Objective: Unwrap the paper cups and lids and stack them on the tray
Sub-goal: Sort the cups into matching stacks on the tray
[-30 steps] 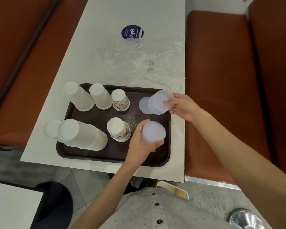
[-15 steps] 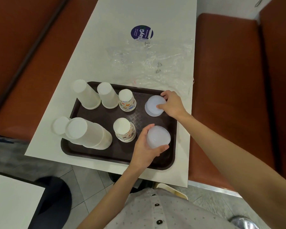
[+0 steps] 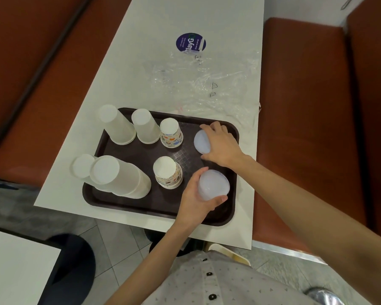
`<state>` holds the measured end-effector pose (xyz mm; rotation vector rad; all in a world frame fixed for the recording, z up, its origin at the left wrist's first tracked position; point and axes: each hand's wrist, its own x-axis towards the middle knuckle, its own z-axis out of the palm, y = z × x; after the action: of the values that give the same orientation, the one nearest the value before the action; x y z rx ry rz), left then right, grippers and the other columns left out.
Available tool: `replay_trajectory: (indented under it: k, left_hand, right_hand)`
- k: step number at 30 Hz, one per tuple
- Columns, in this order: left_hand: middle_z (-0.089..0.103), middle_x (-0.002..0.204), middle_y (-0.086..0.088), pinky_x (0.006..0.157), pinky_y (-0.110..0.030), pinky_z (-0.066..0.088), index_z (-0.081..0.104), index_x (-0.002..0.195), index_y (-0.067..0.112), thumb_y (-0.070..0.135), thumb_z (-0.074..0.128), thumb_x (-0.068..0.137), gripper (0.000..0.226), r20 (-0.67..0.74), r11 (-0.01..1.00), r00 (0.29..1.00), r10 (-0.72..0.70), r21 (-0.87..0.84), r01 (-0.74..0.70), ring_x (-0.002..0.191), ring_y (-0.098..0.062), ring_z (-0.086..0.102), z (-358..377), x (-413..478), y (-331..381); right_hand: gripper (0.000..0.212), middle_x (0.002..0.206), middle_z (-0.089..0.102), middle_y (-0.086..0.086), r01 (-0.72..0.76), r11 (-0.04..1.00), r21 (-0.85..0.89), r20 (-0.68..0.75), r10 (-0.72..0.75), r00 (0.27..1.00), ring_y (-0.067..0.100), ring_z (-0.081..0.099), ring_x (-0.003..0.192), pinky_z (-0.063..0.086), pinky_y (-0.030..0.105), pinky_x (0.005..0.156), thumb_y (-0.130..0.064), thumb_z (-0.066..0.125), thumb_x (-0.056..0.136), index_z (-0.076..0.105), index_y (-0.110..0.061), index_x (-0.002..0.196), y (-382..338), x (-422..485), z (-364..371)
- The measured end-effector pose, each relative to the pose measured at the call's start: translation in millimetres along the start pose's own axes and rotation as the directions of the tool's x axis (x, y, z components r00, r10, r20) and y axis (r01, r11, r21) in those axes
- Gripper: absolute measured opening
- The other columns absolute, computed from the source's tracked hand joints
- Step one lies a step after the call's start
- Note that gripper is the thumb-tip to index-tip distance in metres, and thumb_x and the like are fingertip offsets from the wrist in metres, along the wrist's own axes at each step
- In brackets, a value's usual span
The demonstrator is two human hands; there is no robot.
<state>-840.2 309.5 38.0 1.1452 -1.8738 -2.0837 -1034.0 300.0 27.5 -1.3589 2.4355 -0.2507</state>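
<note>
A dark brown tray [image 3: 139,202] lies on the white table. On it stand upside-down white cup stacks at the back left [image 3: 118,126], back middle [image 3: 145,126] and front left [image 3: 119,177], plus two printed cup stacks [image 3: 171,133] [image 3: 168,172]. My left hand [image 3: 196,201] grips a stack of translucent lids [image 3: 213,184] at the tray's front right. My right hand [image 3: 221,144] rests over a second pile of lids [image 3: 201,142] at the tray's back right, covering most of it.
Crumpled clear plastic wrap [image 3: 209,84] lies on the table behind the tray, near a round blue sticker [image 3: 190,42]. Brown bench seats [image 3: 304,106] flank the table on both sides. A corner of another white table [image 3: 15,267] shows at the lower left.
My right hand brought the lids it held down onto the pile at the tray's back right and now covers it. My left hand keeps its lid stack in place.
</note>
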Motion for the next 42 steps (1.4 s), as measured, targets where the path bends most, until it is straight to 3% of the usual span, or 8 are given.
replay_trajectory:
  k: [4,10,13,17,22,30,38,42]
  left_hand:
    - [0.049,0.129,0.012,0.092,-0.050,0.056,0.042,0.140,0.031,0.018,0.087,0.074,0.081,-0.015,1.000,1.000,0.006,0.018,-0.006,0.124,-0.021,0.050,-1.9,0.4,0.3]
    - [0.049,0.125,0.015,0.072,-0.038,0.063,0.044,0.139,0.032,0.018,0.087,0.073,0.080,0.004,0.999,0.999,0.035,-0.031,-0.035,0.119,-0.020,0.052,-2.9,5.0,6.3]
    - [0.050,0.126,0.013,0.071,-0.042,0.063,0.044,0.135,0.040,0.031,0.085,0.067,0.080,0.009,0.999,1.000,0.020,-0.044,-0.019,0.116,-0.021,0.055,-2.8,6.6,8.4]
    - [0.054,0.122,0.017,0.068,-0.039,0.063,0.047,0.130,0.047,0.040,0.085,0.059,0.081,-0.001,0.996,1.000,0.006,-0.084,-0.006,0.113,-0.018,0.058,-2.5,8.4,11.1]
    - [0.059,0.118,0.014,0.068,-0.039,0.062,0.046,0.134,0.037,0.018,0.084,0.062,0.084,0.028,0.996,1.000,-0.007,-0.083,0.010,0.108,-0.015,0.063,2.3,6.5,15.8]
    - [0.057,0.126,0.008,0.089,-0.051,0.057,0.049,0.136,0.028,0.025,0.084,0.061,0.082,0.044,0.999,0.999,0.029,0.044,-0.031,0.117,-0.015,0.058,7.2,-0.8,15.0]
    - [0.056,0.130,0.008,0.095,-0.051,0.055,0.048,0.138,0.028,0.022,0.086,0.067,0.081,0.014,0.995,0.999,0.037,0.095,-0.038,0.120,-0.016,0.056,6.2,-2.6,16.5]
    - [0.059,0.130,0.005,0.098,-0.046,0.053,0.049,0.137,0.027,0.023,0.090,0.067,0.082,-0.010,0.994,0.999,0.041,0.099,-0.040,0.121,-0.016,0.057,9.0,-2.8,14.4]
  right_hand:
    - [0.083,0.136,0.041,0.012,0.019,1.000,-0.010,-0.003,-0.019,1.000,0.032,0.043,0.119,0.045,0.044,0.092,-0.028,0.078,0.075,0.037,-0.019,0.147,0.2,2.9,3.2]
    - [0.090,0.139,0.039,0.011,0.045,0.998,0.044,0.011,-0.046,0.999,0.032,0.041,0.123,0.043,0.046,0.098,-0.032,0.080,0.074,0.034,-0.019,0.150,4.4,-0.1,-2.6]
    - [0.082,0.139,0.042,0.010,0.022,0.973,0.228,-0.045,-0.012,0.999,0.029,0.042,0.126,0.042,0.043,0.103,-0.029,0.079,0.078,0.038,-0.018,0.148,3.3,-12.6,-18.3]
    - [0.053,0.115,0.059,0.001,-0.004,0.870,0.493,-0.043,0.028,0.999,0.016,0.061,0.097,0.053,0.033,0.086,-0.038,0.077,0.081,0.059,-0.019,0.127,2.0,-51.0,-43.4]
    - [0.079,0.119,0.049,-0.012,-0.062,0.917,0.393,0.220,-0.028,0.975,0.009,0.054,0.104,0.048,0.027,0.085,-0.063,0.074,0.068,0.048,-0.031,0.136,-4.2,-106.5,-43.0]
    - [0.069,0.123,0.048,-0.011,-0.079,0.888,0.454,0.150,0.011,0.989,0.006,0.050,0.107,0.038,0.011,0.081,-0.047,0.079,0.075,0.050,-0.029,0.135,2.6,-125.5,-31.3]
    - [0.066,0.125,0.052,-0.011,-0.061,0.901,0.430,0.134,0.003,0.991,0.006,0.051,0.110,0.035,0.009,0.082,-0.048,0.075,0.078,0.051,-0.030,0.136,3.4,-127.7,-33.2]
    - [0.066,0.126,0.054,-0.009,-0.064,0.914,0.401,0.106,0.023,0.994,0.010,0.051,0.111,0.041,0.020,0.086,-0.046,0.074,0.077,0.050,-0.029,0.135,3.4,-126.2,-33.7]
